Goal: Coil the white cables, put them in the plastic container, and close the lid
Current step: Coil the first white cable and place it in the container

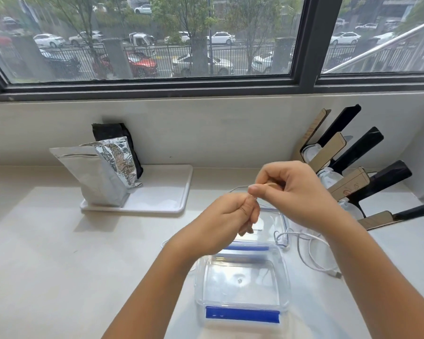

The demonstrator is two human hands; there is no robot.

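A clear plastic container [242,307] with blue clasps stands open and empty on the counter below my hands. Its clear lid [275,225] lies just behind it, partly hidden by my left hand. My left hand [230,222] is closed around a thin white cable [239,187], and my right hand [291,189] pinches the same cable right above it. A short stretch of that cable shows to the left of my right thumb. Another white cable [311,255] lies loose on the counter to the right of the container, its plug end near my right forearm.
A white tray [167,192] at the back left carries a silver foil bag [101,174] and a black bag [115,133]. Several black-handled knives in cardboard sleeves [353,167] stand in a rack at the right. The window wall runs behind the counter.
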